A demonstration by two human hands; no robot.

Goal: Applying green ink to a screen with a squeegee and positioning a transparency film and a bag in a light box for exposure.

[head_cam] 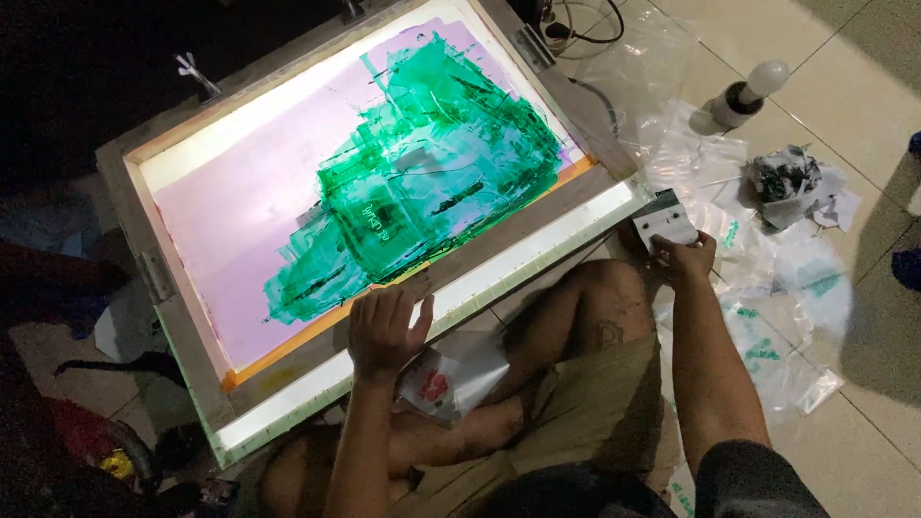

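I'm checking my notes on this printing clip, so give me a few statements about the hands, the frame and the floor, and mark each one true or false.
1. The left hand rests on the near edge of the screen frame. True.
2. The ink spread on the screen is red. False: it is green.
3. The right hand holds a small flat squeegee. True.
4. A light bulb lies on the tiled floor. True.
5. The right hand presses on the mesh. False: it is off the frame, to its right.
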